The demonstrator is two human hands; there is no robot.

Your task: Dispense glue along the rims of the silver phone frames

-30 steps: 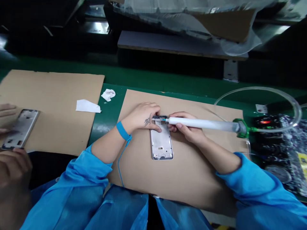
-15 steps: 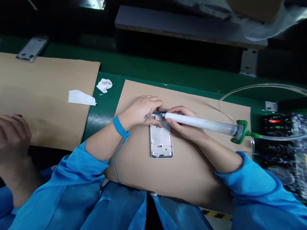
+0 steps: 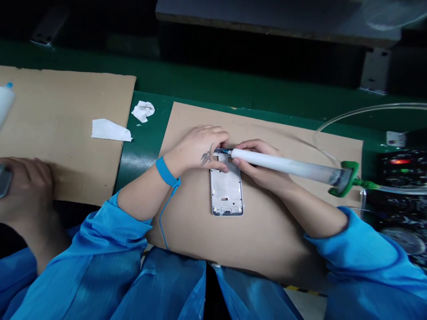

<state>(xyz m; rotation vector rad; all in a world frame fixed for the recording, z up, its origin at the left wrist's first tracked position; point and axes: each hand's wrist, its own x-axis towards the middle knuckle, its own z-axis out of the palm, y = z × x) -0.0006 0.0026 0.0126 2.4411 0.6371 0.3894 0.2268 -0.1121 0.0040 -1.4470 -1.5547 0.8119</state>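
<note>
A silvery phone frame [image 3: 227, 191] lies flat on the brown cardboard sheet [image 3: 187, 231] before me. My left hand [image 3: 206, 149] grips its upper left part, thumb on the face and fingers round the top edge; a blue wrist strap [image 3: 165, 172] circles that wrist. In my right hand [image 3: 263, 166] is a white dispensing syringe [image 3: 287, 165], its fingers closed near the tip. The syringe slants down to the left, and its blue needle is at the frame's top edge; whether it touches I cannot tell. A green cap [image 3: 345, 178] with a clear hose sits on its rear end.
Left, another person's hand [image 3: 28, 186] holds a grey object, beside a second cardboard sheet [image 3: 73, 98]. White paper scraps [image 3: 111, 130] lie near the green table strip [image 3: 133, 164]. Right stands a dark box [image 3: 400, 200] with lit displays; a clear tube [image 3: 367, 109] loops nearby. A shelf [image 3: 267, 22] spans the back.
The syringe tip has shifted slightly along the frame's top edge, to the right. The view has tilted a little. At left, the other person's hand has moved and a white syringe has come into view.
</note>
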